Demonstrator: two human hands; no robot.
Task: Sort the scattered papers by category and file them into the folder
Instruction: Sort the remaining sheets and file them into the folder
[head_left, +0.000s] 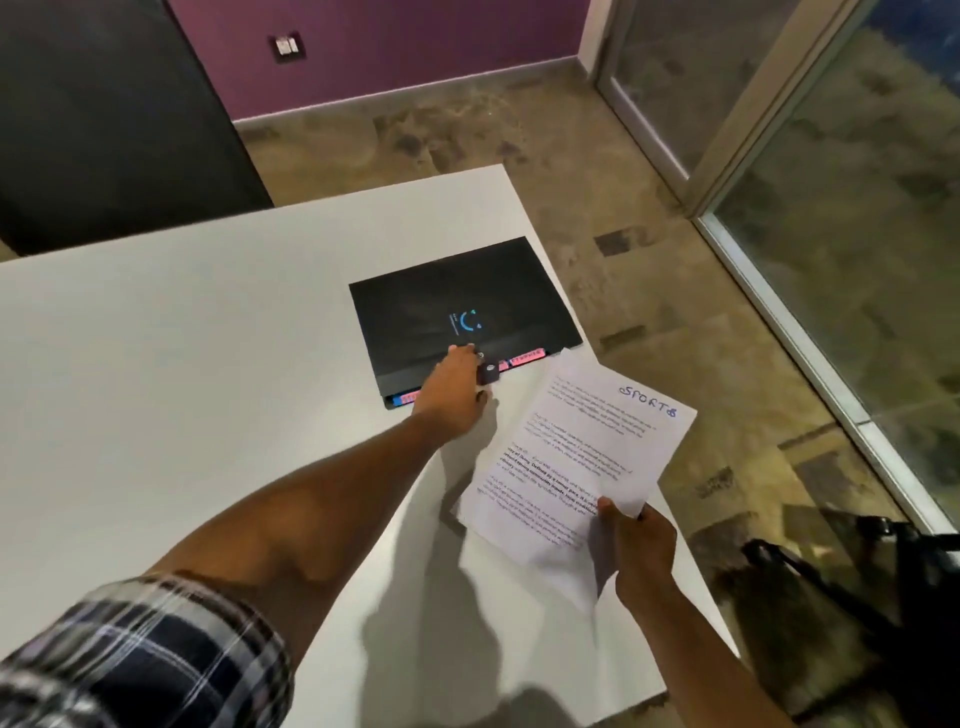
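Note:
A black folder (457, 306) with a blue logo lies closed near the far right corner of the white table (182, 364). Pink and blue tabs (527, 356) stick out along its near edge. My left hand (453, 395) reaches out to that near edge, fingers on the cover by a small black clasp (487, 370). My right hand (641, 545) holds printed sheets of paper (576, 452) by their near corner, above the table's right side. The top sheet has "SPORTS" handwritten in blue at its far right corner.
The table's right edge runs close beside the papers, with tiled floor (649, 218) beyond it. A dark cabinet (104, 119) stands behind the table at the left. A black tripod-like object (857, 566) sits on the floor at the right, near a glass wall (857, 208).

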